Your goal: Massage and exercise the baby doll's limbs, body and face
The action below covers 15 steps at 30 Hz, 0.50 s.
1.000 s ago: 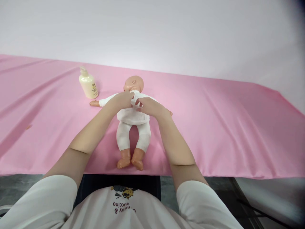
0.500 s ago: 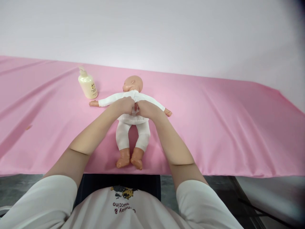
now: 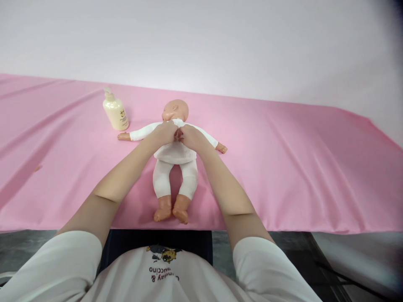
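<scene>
Both hands [image 3: 165, 131] [image 3: 193, 136] close tog. on wht-clad doll [image 3: 175, 155]

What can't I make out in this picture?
All in the head view:
Bald plastic doll in white fabric clothes: part of its torso, covered by the left hand and right hand.
Cream plastic pump bottle: its fine print, too small.
Smooth pink cloth: its left end, cut off by the picture's left edge.

Plain pink cloth [image 3: 283, 167], white doll clothes [image 3: 175, 156], cream pump bottle [image 3: 116, 114], white shirt [image 3: 135, 283] with maroon lettering [image 3: 159, 269]
</scene>
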Available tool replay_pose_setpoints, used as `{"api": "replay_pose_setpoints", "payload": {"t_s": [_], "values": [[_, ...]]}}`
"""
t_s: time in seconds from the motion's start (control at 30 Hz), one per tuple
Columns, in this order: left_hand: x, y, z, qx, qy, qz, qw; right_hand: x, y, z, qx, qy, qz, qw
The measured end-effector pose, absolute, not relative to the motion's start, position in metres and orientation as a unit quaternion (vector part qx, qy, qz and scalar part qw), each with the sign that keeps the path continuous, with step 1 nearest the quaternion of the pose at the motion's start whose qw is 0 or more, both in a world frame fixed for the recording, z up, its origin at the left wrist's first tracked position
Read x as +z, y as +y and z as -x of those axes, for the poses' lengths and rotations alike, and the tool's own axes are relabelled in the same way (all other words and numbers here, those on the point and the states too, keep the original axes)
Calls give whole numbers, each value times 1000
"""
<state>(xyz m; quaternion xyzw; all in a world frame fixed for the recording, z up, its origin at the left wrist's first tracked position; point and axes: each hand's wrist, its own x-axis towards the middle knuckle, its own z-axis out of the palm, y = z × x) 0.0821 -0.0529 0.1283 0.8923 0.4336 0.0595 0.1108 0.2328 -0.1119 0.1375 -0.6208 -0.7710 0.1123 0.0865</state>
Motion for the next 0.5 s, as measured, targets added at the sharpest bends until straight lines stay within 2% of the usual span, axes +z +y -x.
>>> {"api": "replay_pose_setpoints", "payload": {"t_s": [0.23, 0.5], "values": [[125, -44, -82, 60, 438, -893, 80, 118, -94, -240, 111, -767, 619, 128], [120, -47, -80, 96, 448, -888, 48, 95, -78, -242, 45, -760, 624, 175]]}}
